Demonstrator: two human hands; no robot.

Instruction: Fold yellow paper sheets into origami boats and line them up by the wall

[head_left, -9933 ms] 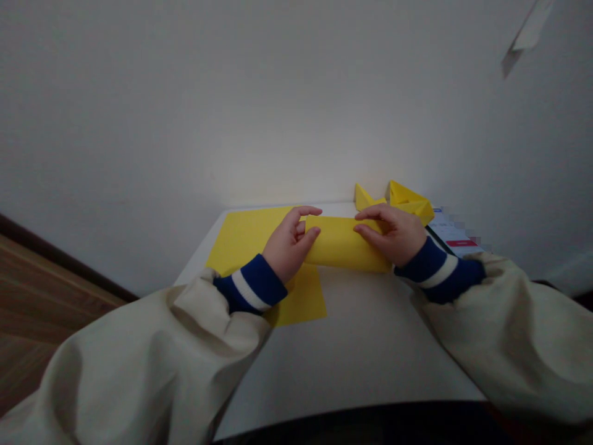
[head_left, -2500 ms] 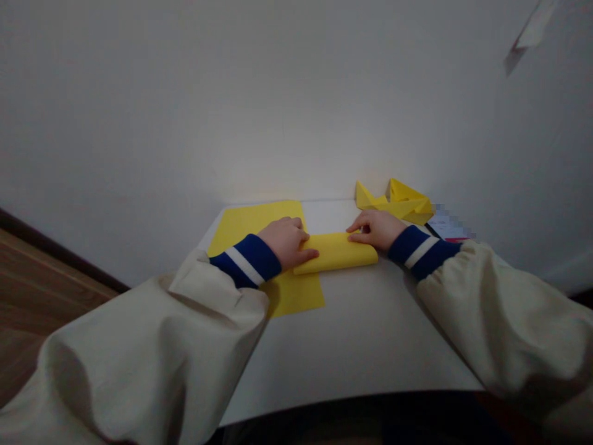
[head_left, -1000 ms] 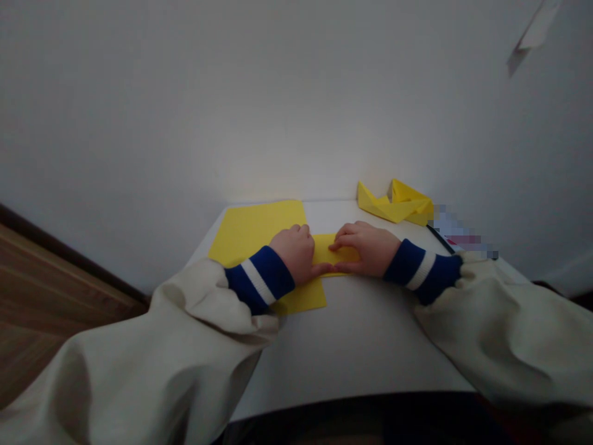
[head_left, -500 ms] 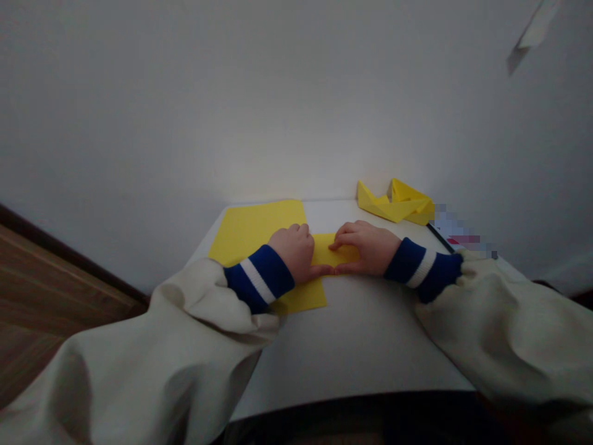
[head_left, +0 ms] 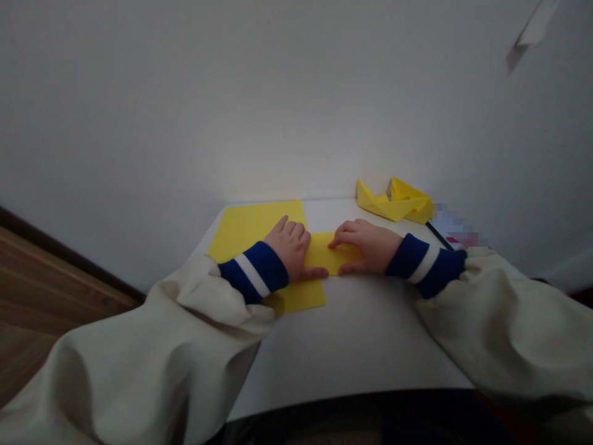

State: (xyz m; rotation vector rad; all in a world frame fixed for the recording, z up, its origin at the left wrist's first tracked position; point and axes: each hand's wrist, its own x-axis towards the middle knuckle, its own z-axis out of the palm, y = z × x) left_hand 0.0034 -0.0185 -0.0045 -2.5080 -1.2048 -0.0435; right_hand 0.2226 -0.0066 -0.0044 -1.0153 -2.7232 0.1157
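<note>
**Two hands press a folded yellow paper flat at the centre of the frame**

A pale wall [head_left: 231,93] fills the whole upper half of the picture, with a white scrap [head_left: 528,34] stuck to it in the upper right corner. A strip of wooden floor [head_left: 41,278] shows at the left edge. The white table [head_left: 361,334] runs from the lower middle up to the wall. Two cream sleeves with blue and white cuffs come in from the lower left and lower right.

A flat yellow sheet [head_left: 245,225] lies on the table left of centre, its far edge close to the wall. The folded yellow paper [head_left: 324,250] lies at the centre of the frame, its left part overlapping the flat sheet and its right part over the bare table.

The left hand [head_left: 291,247] rests on the left end of the folded paper, fingers bent over it and thumb laid along its near edge. The right hand [head_left: 364,244] lies on the right end, fingertips pointing left, thumb on the near edge. Neither hand is closed around anything; both press down from above.

Two yellow paper boats [head_left: 398,204] stand against the wall right of centre, well apart from the hands. Just right of them lie a thin dark stick [head_left: 438,236] and a blurred patch.
</note>
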